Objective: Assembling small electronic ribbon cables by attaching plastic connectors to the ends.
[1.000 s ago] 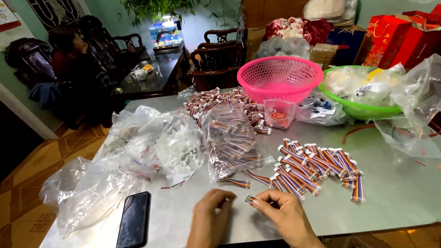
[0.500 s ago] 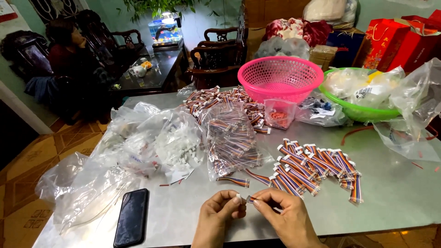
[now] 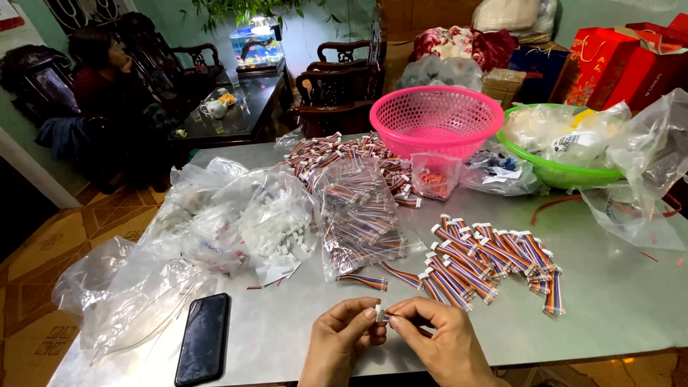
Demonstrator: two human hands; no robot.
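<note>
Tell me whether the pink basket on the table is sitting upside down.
No. The pink basket stands upright on the table, its open mouth facing up, beside the green basket.

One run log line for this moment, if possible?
left hand: pinches white connector | right hand: holds striped cable | finished cables: right

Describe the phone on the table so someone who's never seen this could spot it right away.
On the grey table, look to the near left corner, beside the left hand. The phone lies flat beside crumpled clear plastic bags; it is the only dark, solid rectangle among see-through bags and striped cables.
</note>
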